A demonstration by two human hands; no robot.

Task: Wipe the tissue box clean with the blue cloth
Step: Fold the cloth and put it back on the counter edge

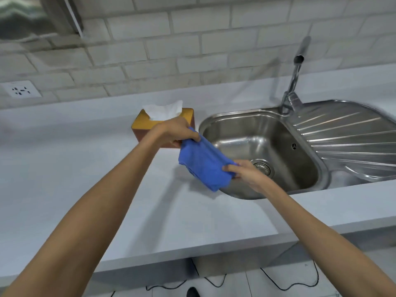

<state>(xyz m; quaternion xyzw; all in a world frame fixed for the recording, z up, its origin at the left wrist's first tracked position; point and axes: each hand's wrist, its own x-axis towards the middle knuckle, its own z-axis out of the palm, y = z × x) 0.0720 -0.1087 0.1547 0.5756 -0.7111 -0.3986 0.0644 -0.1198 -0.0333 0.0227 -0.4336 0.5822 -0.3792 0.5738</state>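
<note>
Soft blue cloth (205, 162) stretched above the counter (64, 168), pinched by left hand (177, 131) and right hand (246, 170); boxy wooden tissue box (147, 125) behind, left of steel sink (246, 129)

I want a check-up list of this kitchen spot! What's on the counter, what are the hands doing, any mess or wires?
Surface: pale grey countertop, no spills seen.
Job's things: tissue box upright by the sink, white tissue poking out; blue cloth held up in front of the box, stretched between both hands.
Clutter: nothing seen.
Grippers: left hand grips the cloth's upper end; right hand pinches its lower end over the basin.
Cables: black cables on the floor.
Surroundings: tiled wall, wall socket, tap.
</note>
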